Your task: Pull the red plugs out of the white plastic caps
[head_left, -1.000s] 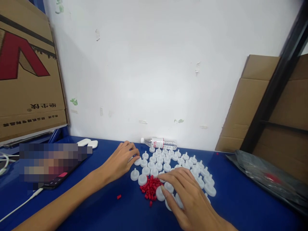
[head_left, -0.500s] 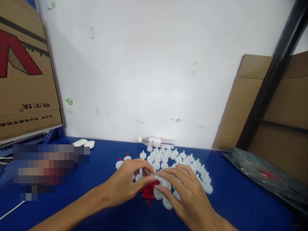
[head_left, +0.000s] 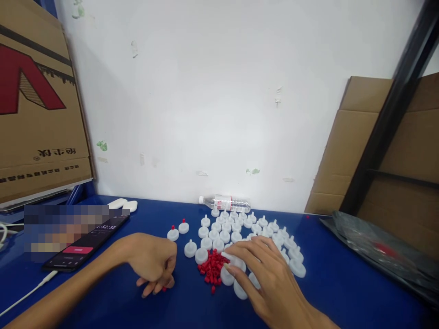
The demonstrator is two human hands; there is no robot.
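Note:
My left hand (head_left: 152,262) is turned downward over the table, its fingers curled. A bit of red, which looks like a small red cap (head_left: 164,289), shows at its fingertips; most of it is hidden. My right hand (head_left: 265,274) grips a white nozzle cap (head_left: 237,262) between thumb and fingers, the spout pointing left. Just left of that cap lies a pile of small red caps (head_left: 213,267). Many white nozzle caps (head_left: 224,236) stand around and behind my right hand, spouts up. Two white nozzle caps with red tips (head_left: 173,235) stand apart, farther left.
A clear plastic bottle (head_left: 233,203) lies against the wall. At left are a phone (head_left: 85,249) with a white cable, a white case (head_left: 129,207) and a large cardboard box (head_left: 37,119). Grey plastic bags (head_left: 373,251) lie at right, near flattened cardboard (head_left: 346,151).
My left hand has moved away from the white nozzle cap, leftward and down, and its fingers have curled under. My right hand stays in place with the cap.

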